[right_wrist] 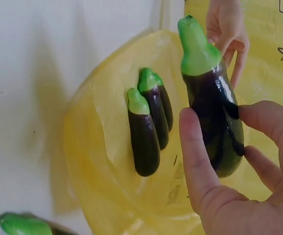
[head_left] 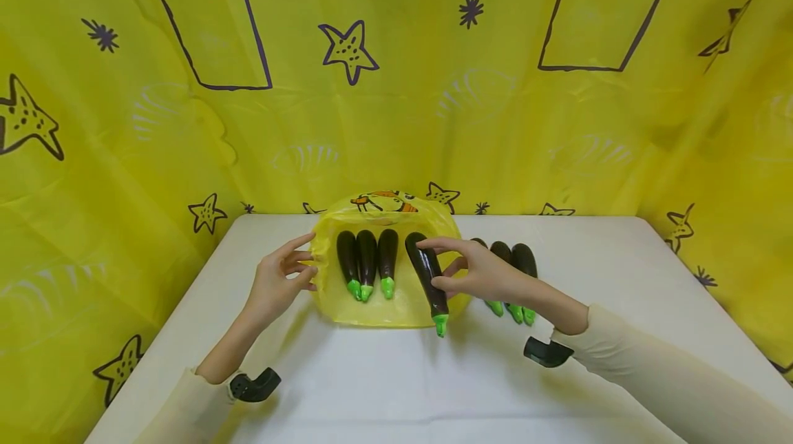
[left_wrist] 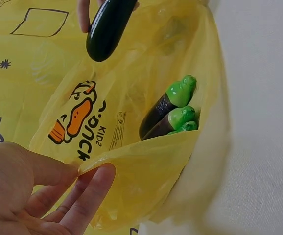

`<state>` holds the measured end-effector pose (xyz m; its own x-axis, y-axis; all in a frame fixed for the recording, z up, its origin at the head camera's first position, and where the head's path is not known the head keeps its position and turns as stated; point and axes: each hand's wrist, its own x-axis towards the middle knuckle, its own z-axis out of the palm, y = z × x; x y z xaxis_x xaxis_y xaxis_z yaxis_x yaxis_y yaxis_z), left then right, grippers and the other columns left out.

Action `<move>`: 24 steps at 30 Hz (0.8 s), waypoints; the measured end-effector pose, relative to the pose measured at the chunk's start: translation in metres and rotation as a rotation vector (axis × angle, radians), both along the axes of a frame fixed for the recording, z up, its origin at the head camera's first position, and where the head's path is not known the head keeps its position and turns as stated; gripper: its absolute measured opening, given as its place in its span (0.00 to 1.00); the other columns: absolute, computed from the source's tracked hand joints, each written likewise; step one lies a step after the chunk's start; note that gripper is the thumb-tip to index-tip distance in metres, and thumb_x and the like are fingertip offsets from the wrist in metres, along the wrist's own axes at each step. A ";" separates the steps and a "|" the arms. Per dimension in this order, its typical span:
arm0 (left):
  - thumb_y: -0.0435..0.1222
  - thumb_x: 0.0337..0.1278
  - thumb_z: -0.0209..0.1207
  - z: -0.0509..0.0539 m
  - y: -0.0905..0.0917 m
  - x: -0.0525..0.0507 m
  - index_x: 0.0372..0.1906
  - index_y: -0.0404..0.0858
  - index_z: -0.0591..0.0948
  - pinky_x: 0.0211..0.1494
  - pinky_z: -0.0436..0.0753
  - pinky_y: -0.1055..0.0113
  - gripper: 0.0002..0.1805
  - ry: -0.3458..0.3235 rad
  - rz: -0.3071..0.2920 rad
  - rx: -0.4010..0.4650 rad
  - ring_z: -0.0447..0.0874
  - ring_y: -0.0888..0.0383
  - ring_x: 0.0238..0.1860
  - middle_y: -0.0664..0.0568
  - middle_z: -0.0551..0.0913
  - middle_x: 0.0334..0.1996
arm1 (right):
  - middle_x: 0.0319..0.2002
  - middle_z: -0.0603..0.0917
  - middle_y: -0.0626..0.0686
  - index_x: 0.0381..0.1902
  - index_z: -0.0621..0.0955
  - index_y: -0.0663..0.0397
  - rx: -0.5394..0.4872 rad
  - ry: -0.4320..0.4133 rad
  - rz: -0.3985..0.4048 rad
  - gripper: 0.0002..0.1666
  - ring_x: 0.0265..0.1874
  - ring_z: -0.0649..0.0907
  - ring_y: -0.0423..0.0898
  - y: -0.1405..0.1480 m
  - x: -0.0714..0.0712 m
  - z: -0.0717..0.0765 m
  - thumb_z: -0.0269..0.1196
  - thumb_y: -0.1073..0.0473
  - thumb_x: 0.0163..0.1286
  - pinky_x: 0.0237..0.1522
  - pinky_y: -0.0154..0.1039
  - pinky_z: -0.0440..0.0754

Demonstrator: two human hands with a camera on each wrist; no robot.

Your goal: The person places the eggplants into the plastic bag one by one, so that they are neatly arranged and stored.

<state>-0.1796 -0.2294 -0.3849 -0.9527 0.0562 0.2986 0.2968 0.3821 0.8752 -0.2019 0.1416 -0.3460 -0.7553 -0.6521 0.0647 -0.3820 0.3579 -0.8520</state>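
Yellow bag lies on the white worktop, mouth spread towards the person. Duck face and dark lettering, "KIDS" among it, printed on the film.

Left hand at the bag's left edge. Grip narrowed to a pinch, thumb against fingers with the rim of film between them.

Right hand at the bag's right side. Grip set apart by roughly the thickness of the held eggplant, thumb on one side, fingertips on the other. That eggplant is dark, glossy, tilted in front of the bag's mouth, green cap towards the person and reaching past the bag's near edge. Whether it touches the film: cannot tell.

Inside the bag, left of its middle: three eggplants, caps towards the person. Two lie close side by side, the third just beside them.

Right of the bag, on the worktop: another group of three, partly hidden by the right forearm.

Beyond the bag: yellow curtain, starfish and outlined rectangles drawn on it. Pale sleeves, a black piece at each wrist.
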 end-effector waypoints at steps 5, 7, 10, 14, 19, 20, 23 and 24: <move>0.16 0.58 0.64 0.001 0.001 0.000 0.72 0.36 0.74 0.34 0.92 0.55 0.36 0.007 0.001 0.003 0.88 0.51 0.38 0.34 0.86 0.46 | 0.70 0.69 0.66 0.75 0.71 0.48 -0.002 -0.016 -0.028 0.38 0.36 0.90 0.47 -0.011 -0.004 -0.007 0.69 0.64 0.70 0.41 0.56 0.91; 0.16 0.57 0.64 0.001 0.001 0.000 0.72 0.36 0.74 0.33 0.92 0.56 0.36 0.008 0.002 0.000 0.88 0.51 0.38 0.34 0.86 0.46 | 0.69 0.69 0.66 0.75 0.71 0.48 -0.008 -0.020 -0.036 0.38 0.35 0.90 0.47 -0.016 -0.006 -0.010 0.69 0.65 0.69 0.41 0.55 0.91; 0.16 0.57 0.64 0.002 0.002 0.000 0.72 0.36 0.74 0.33 0.92 0.57 0.36 0.006 0.005 -0.004 0.88 0.51 0.38 0.34 0.86 0.46 | 0.69 0.69 0.69 0.75 0.71 0.51 -0.028 -0.024 -0.051 0.38 0.33 0.90 0.48 -0.024 -0.009 -0.016 0.68 0.66 0.69 0.39 0.49 0.92; 0.17 0.58 0.64 0.003 0.003 0.001 0.72 0.37 0.74 0.33 0.92 0.59 0.36 0.007 0.003 -0.013 0.88 0.50 0.38 0.35 0.86 0.45 | 0.69 0.68 0.70 0.75 0.70 0.52 -0.067 -0.057 -0.103 0.38 0.30 0.90 0.50 -0.033 -0.014 -0.025 0.68 0.67 0.69 0.39 0.44 0.92; 0.17 0.58 0.64 0.004 0.004 0.000 0.72 0.36 0.74 0.33 0.92 0.58 0.36 0.013 -0.005 -0.010 0.88 0.48 0.38 0.34 0.85 0.46 | 0.70 0.67 0.70 0.75 0.70 0.52 -0.098 -0.097 -0.168 0.39 0.30 0.90 0.51 -0.043 -0.019 -0.036 0.68 0.67 0.68 0.39 0.48 0.91; 0.17 0.58 0.64 0.004 0.003 0.001 0.72 0.36 0.74 0.33 0.92 0.58 0.36 0.013 -0.006 -0.009 0.88 0.48 0.39 0.34 0.85 0.46 | 0.70 0.67 0.70 0.75 0.70 0.52 -0.098 -0.101 -0.180 0.39 0.30 0.89 0.51 -0.045 -0.020 -0.038 0.67 0.67 0.68 0.39 0.48 0.91; 0.17 0.58 0.64 0.005 0.003 0.001 0.72 0.37 0.74 0.33 0.92 0.56 0.36 0.013 -0.007 -0.009 0.88 0.48 0.39 0.34 0.85 0.46 | 0.71 0.66 0.69 0.76 0.69 0.49 -0.085 -0.110 -0.229 0.39 0.29 0.89 0.52 -0.051 -0.023 -0.041 0.67 0.67 0.69 0.38 0.45 0.91; 0.17 0.58 0.64 0.005 0.003 0.001 0.72 0.37 0.74 0.33 0.92 0.56 0.37 0.012 -0.007 -0.009 0.88 0.48 0.39 0.34 0.85 0.46 | 0.71 0.66 0.68 0.76 0.70 0.47 -0.073 -0.109 -0.252 0.40 0.29 0.88 0.52 -0.053 -0.024 -0.042 0.68 0.67 0.68 0.37 0.44 0.90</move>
